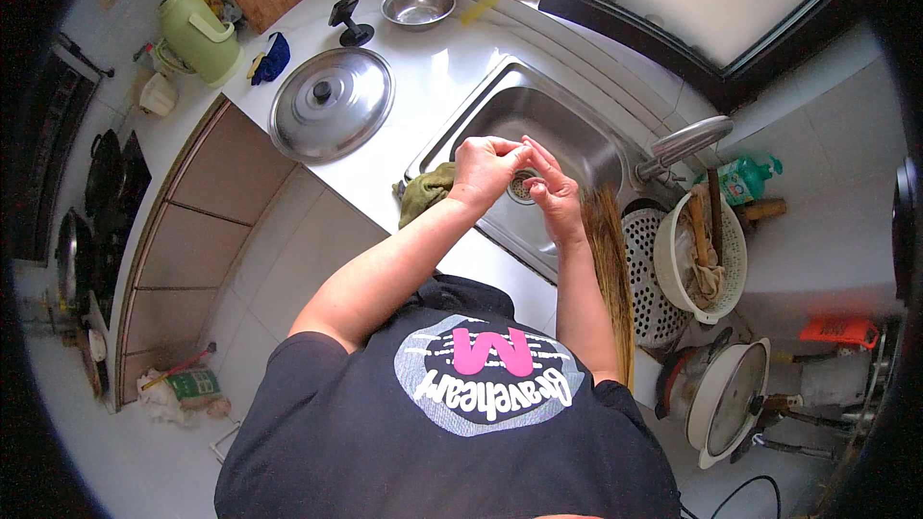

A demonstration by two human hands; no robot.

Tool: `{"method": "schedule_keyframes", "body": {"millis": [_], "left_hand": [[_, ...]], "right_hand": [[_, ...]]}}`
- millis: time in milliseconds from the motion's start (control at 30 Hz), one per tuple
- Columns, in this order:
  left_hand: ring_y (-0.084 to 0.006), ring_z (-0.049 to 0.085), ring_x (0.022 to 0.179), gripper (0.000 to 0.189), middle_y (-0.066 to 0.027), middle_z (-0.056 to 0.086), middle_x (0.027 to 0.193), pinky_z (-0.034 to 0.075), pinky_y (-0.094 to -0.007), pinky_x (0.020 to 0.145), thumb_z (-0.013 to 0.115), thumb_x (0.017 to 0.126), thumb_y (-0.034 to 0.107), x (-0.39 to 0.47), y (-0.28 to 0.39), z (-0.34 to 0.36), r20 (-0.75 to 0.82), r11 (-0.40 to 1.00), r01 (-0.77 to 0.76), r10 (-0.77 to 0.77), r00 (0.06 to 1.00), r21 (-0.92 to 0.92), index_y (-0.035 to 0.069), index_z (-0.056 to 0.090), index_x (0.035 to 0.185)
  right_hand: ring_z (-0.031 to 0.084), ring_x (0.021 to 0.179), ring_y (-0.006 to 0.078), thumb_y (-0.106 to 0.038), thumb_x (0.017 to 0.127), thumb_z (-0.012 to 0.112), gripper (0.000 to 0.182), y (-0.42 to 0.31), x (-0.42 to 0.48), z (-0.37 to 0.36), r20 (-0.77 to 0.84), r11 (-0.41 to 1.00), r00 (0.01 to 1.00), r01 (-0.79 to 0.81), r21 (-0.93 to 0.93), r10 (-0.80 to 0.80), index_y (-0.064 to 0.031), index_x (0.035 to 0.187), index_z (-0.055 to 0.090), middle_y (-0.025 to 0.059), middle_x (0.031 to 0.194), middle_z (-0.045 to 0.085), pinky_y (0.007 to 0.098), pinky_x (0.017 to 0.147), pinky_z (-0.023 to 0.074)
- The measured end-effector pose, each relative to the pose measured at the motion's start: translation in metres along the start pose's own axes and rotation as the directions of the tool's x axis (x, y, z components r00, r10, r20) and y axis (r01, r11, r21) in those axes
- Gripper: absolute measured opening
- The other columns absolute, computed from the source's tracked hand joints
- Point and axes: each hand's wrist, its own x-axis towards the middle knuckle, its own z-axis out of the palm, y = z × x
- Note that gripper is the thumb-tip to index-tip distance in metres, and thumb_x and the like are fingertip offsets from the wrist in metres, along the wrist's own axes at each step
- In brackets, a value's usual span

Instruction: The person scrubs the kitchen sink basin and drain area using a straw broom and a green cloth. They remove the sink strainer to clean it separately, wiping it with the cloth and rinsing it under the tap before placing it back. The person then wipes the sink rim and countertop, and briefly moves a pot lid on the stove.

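Observation:
Both my hands are raised over a stainless steel sink, their fingertips meeting above its drain strainer. The fingers of my left hand are bent in a pinch at the fingertips of my right hand. Whether something small sits in that pinch is hidden. My right thumb stands apart from the extended fingers, with no object visible in that gap. Close to my left wrist, an olive-green cloth lies bunched on the sink's near-left rim. A straw broom leans by my right forearm.
The curved faucet rises at the right. Beyond the broom are a perforated basket, a white colander and a soap bottle. A metal lid, a steel bowl and a green thermos jug stand on the counter.

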Motion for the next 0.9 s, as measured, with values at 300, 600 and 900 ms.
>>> {"method": "schedule_keyframes", "body": {"millis": [300, 600, 900], "left_hand": [[-0.0039, 0.049, 0.058, 0.023, 0.0008, 0.061, 0.069, 0.038, -0.0184, 0.049, 0.067, 0.082, 0.024, -0.005, 0.006, -0.01, 0.417, 0.975, 0.198, -0.138, 0.898, -0.104, 0.003, 0.069, 0.093], [-0.0071, 0.056, 0.063, 0.019, -0.0045, 0.066, 0.077, 0.046, -0.0208, 0.056, 0.068, 0.08, 0.015, 0.002, 0.007, -0.023, 0.47, 0.957, 0.259, -0.171, 0.866, -0.129, 0.0, 0.069, 0.092], [-0.0078, 0.056, 0.063, 0.022, -0.0056, 0.066, 0.076, 0.046, -0.0215, 0.056, 0.073, 0.075, 0.013, 0.011, -0.003, -0.036, 0.472, 0.947, 0.306, -0.228, 0.852, -0.095, -0.002, 0.068, 0.091]], "right_hand": [[0.047, 0.112, 0.0165, -0.055, 0.065, 0.072, 0.079, 0.003, 0.008, -0.012, -0.049, 0.979, 0.999, 0.024, 0.204, -0.014, -0.0104, 0.127, 0.053, 0.0042, 0.135, 0.046, 0.029, 0.087, 0.0439], [0.048, 0.108, 0.0148, -0.022, 0.069, 0.074, 0.064, -0.006, 0.025, -0.011, 0.013, 0.985, 0.997, -0.082, 0.153, 0.081, -0.0085, 0.127, 0.052, 0.0038, 0.132, 0.048, 0.026, 0.081, 0.0469], [0.048, 0.112, 0.0175, -0.016, 0.063, 0.076, 0.068, -0.026, 0.038, -0.016, 0.088, 0.948, 0.984, -0.122, -0.293, 0.154, -0.0165, 0.127, 0.054, 0.0046, 0.133, 0.047, 0.0305, 0.086, 0.0434]]}}
